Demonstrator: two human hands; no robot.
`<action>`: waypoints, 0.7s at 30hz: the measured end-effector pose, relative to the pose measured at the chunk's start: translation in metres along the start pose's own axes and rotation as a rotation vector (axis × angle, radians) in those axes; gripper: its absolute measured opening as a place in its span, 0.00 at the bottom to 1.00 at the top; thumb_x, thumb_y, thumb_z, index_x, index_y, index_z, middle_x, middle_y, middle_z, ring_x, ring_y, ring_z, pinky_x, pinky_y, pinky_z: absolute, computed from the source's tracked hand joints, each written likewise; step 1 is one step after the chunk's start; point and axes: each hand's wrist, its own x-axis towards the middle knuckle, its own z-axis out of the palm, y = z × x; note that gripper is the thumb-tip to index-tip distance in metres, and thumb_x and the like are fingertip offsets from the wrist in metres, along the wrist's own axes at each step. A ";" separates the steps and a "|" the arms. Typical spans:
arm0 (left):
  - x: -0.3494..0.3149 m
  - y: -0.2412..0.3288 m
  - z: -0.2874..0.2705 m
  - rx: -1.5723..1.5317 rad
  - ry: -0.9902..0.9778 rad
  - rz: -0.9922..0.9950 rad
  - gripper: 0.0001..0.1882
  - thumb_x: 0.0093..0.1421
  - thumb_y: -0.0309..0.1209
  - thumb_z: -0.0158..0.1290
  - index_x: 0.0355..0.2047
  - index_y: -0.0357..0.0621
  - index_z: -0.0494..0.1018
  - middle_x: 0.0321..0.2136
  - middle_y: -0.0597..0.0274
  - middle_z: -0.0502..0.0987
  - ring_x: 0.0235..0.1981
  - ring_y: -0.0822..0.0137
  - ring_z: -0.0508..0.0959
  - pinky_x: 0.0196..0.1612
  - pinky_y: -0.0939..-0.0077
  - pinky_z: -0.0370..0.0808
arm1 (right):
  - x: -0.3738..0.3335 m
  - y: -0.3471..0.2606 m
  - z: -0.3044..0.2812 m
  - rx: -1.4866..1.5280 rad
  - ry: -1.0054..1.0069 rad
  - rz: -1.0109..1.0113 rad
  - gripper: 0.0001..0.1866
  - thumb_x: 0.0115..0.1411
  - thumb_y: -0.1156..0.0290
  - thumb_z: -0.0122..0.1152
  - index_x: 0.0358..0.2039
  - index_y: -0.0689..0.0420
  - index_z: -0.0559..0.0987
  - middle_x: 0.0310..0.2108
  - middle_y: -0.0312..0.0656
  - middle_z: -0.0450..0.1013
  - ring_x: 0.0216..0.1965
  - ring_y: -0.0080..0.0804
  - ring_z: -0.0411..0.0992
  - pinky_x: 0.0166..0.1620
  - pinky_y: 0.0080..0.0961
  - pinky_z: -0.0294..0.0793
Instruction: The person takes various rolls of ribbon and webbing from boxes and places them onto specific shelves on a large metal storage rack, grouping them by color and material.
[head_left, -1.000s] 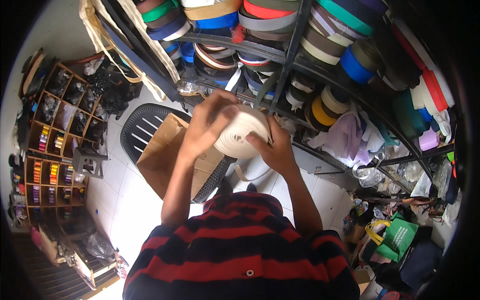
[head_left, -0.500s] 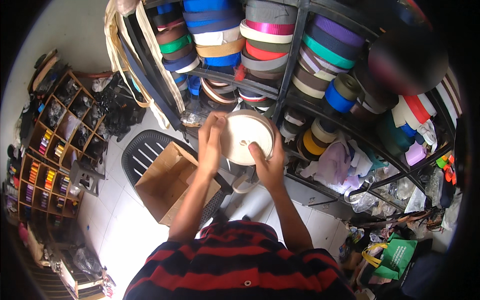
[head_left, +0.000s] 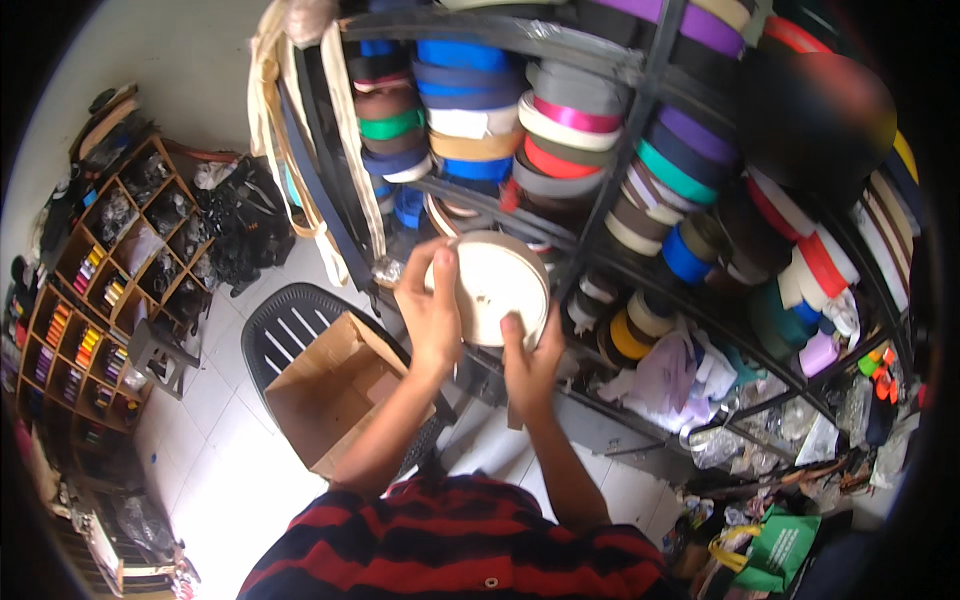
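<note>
The fingers (head_left: 443, 280) of the left hand (head_left: 430, 325) could be freeing the outer wraps if their hold is easing, and the right hand (head_left: 533, 370) could be pushing the coil's centre out of line if its thumb is pressing unevenly. The left fingers are curving partly open, grasping the left rim of the cream webbing roll (head_left: 495, 290); the right ones are clasping its lower right edge, farther fingertips hidden. The roll is hanging between both hands before the dark rack (head_left: 560, 38), while a cardboard box (head_left: 325, 385) is resting on the black chair (head_left: 262, 330) leftward
</note>
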 end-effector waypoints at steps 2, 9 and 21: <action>0.002 -0.011 -0.004 -0.116 -0.015 -0.026 0.19 0.65 0.44 0.48 0.37 0.37 0.72 0.29 0.65 0.74 0.32 0.76 0.71 0.37 0.79 0.69 | 0.000 0.004 0.021 0.168 0.148 -0.025 0.23 0.60 0.71 0.55 0.54 0.69 0.65 0.45 0.51 0.71 0.45 0.36 0.70 0.49 0.31 0.69; 0.082 0.049 -0.049 0.287 -0.865 0.207 0.15 0.57 0.34 0.57 0.39 0.35 0.74 0.31 0.52 0.79 0.31 0.63 0.80 0.36 0.72 0.74 | 0.055 -0.017 0.008 -0.206 -0.360 -0.263 0.25 0.58 0.72 0.57 0.55 0.65 0.67 0.43 0.53 0.74 0.43 0.40 0.75 0.46 0.32 0.73; 0.121 -0.002 -0.107 0.010 -0.355 0.001 0.16 0.63 0.37 0.45 0.40 0.35 0.70 0.30 0.62 0.73 0.34 0.74 0.69 0.38 0.79 0.65 | 0.064 -0.002 0.122 -0.078 -0.033 -0.270 0.25 0.62 0.70 0.50 0.58 0.68 0.63 0.52 0.52 0.68 0.52 0.35 0.68 0.56 0.30 0.64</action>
